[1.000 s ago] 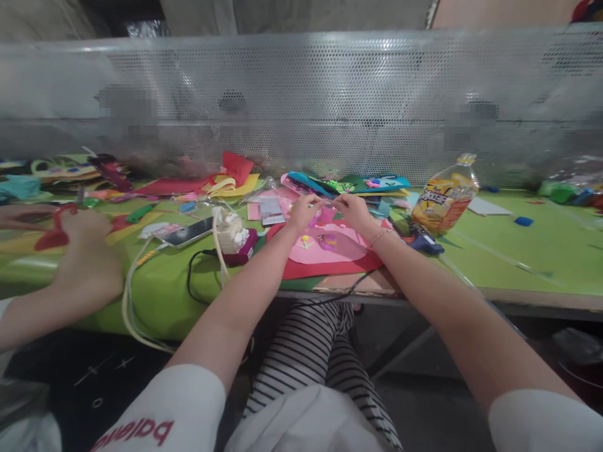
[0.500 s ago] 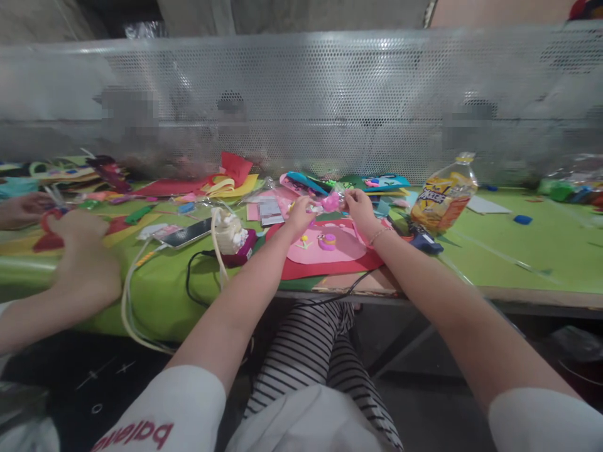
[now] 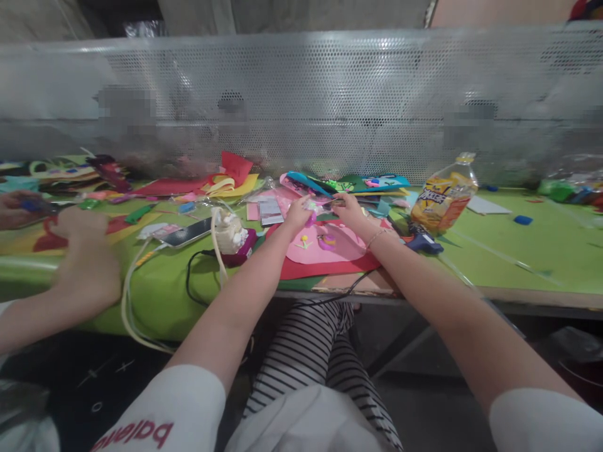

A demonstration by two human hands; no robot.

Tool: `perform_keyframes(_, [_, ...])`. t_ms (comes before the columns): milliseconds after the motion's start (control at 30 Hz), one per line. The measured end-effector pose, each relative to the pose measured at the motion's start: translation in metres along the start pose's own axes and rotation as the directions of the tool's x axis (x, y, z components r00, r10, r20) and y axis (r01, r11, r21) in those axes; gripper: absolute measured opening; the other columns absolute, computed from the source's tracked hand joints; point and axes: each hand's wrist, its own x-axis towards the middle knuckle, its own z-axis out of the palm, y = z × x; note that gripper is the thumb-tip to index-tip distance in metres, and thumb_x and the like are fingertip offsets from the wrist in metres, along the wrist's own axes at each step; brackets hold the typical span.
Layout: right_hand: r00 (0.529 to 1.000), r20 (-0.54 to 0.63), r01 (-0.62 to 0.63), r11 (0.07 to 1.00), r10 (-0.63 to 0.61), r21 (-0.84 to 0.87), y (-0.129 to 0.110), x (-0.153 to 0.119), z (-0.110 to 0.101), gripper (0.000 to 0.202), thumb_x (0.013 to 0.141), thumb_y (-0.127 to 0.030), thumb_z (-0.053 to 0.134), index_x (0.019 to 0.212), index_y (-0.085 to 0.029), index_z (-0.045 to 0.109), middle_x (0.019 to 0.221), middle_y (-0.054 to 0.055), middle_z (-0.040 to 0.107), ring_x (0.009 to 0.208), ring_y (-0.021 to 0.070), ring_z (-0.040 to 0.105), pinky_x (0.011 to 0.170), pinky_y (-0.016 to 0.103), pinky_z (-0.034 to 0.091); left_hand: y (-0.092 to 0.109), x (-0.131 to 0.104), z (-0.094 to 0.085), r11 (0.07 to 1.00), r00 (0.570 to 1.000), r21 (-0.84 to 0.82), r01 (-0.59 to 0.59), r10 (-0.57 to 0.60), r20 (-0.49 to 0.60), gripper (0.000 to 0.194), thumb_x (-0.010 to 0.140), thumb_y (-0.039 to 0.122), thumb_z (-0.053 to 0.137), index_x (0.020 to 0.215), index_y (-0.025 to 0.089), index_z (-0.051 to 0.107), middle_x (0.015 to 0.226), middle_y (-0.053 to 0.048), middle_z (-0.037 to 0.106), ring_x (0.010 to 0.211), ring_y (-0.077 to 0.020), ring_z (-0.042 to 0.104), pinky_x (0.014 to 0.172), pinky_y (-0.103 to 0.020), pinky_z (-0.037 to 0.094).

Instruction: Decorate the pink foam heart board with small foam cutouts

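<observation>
Just above the far part of a pink paper shape (image 3: 348, 252), my left hand (image 3: 299, 215) has its fingertips pinched together. They hold something pink and partly clear, too small and blurred to name; a purple bit shows below them. My right hand (image 3: 352, 212) is at the other end of it, fingers drawn together and pointing left. A small yellow flower with green leaves (image 3: 304, 241) lies on the pink paper, beside a pink, purple and yellow piece (image 3: 326, 242). Red paper (image 3: 315, 270) lies beneath the pink shape.
A co-worker's hand (image 3: 80, 229) is at the left over red and yellow sheets. A phone (image 3: 188, 232), a cream and purple object (image 3: 233, 242) and cables lie between us. To the right are a plastic bottle (image 3: 445, 194) and a dark blue tool (image 3: 424, 243). Behind stands a perforated metal panel (image 3: 301, 107).
The bright pink lump seen between my hands is now mostly out of sight. My right hand has moved left and turned palm-down. The co-worker's scissors no longer show clearly; a blue thing appears there.
</observation>
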Motion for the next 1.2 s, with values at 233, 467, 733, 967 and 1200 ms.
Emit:
perform_keyframes(233, [1.000, 0.025, 0.003, 0.999, -0.002, -0.051, -0.021, -0.005, -0.007, 0.031, 0.073, -0.018, 0.058, 0.103, -0.015, 0.059, 0.101, 0.010, 0.058, 0.085, 0.0168, 0.058, 0.084, 0.036, 0.046, 0.006, 0.000, 0.002, 0.984, 0.987, -0.134, -0.119, 0.132, 0.097, 0.027, 0.067, 0.016, 0.064, 0.093, 0.013, 0.060, 0.098, -0.008, 0.065, 0.089, -0.0161, 0.061, 0.083, -0.030, 0.047])
perform_keyframes(467, [0.988, 0.127, 0.102, 0.985, -0.085, -0.136, -0.035, -0.014, -0.011, 0.013, 0.077, -0.016, 0.053, 0.079, -0.014, 0.066, 0.081, 0.007, 0.066, 0.078, 0.0173, 0.059, 0.076, 0.031, 0.045, 0.007, -0.003, 0.002, 0.969, 0.950, -0.170, -0.178, 0.214, 0.229, 0.010, 0.069, 0.015, 0.061, 0.079, 0.014, 0.059, 0.083, -0.004, 0.066, 0.081, -0.0127, 0.061, 0.080, -0.029, 0.046])
perform_keyframes(733, [0.990, 0.102, 0.118, 0.973, -0.099, -0.197, -0.034, -0.014, -0.012, 0.015, 0.075, -0.018, 0.054, 0.071, -0.016, 0.068, 0.078, 0.005, 0.068, 0.072, 0.0158, 0.058, 0.070, 0.027, 0.043, 0.001, 0.001, 0.001, 0.988, 0.979, -0.022, -0.156, 0.157, 0.134, 0.013, 0.067, 0.024, 0.064, 0.074, 0.014, 0.064, 0.075, -0.004, 0.066, 0.076, -0.0147, 0.060, 0.078, -0.030, 0.047])
perform_keyframes(967, [0.986, 0.124, 0.136, 0.966, -0.111, -0.220, -0.034, -0.013, -0.014, 0.017, 0.076, -0.020, 0.052, 0.070, -0.016, 0.068, 0.071, 0.003, 0.066, 0.065, 0.0140, 0.055, 0.063, 0.025, 0.040, 0.004, -0.002, 0.000, 0.988, 0.979, 0.014, -0.151, 0.147, 0.140, 0.014, 0.067, 0.028, 0.064, 0.071, 0.014, 0.065, 0.070, -0.002, 0.066, 0.069, -0.0139, 0.058, 0.072, -0.028, 0.047])
perform_keyframes(1200, [0.986, 0.111, 0.147, 0.958, -0.123, -0.247, -0.038, -0.011, -0.015, 0.017, 0.076, -0.018, 0.052, 0.064, -0.015, 0.064, 0.064, 0.002, 0.062, 0.061, 0.0133, 0.051, 0.061, 0.025, 0.037, 0.009, -0.004, 0.001, 0.988, 0.982, 0.023, -0.151, 0.147, 0.122, 0.013, 0.069, 0.028, 0.064, 0.070, 0.014, 0.063, 0.066, -0.001, 0.063, 0.064, -0.0122, 0.055, 0.065, -0.025, 0.045])
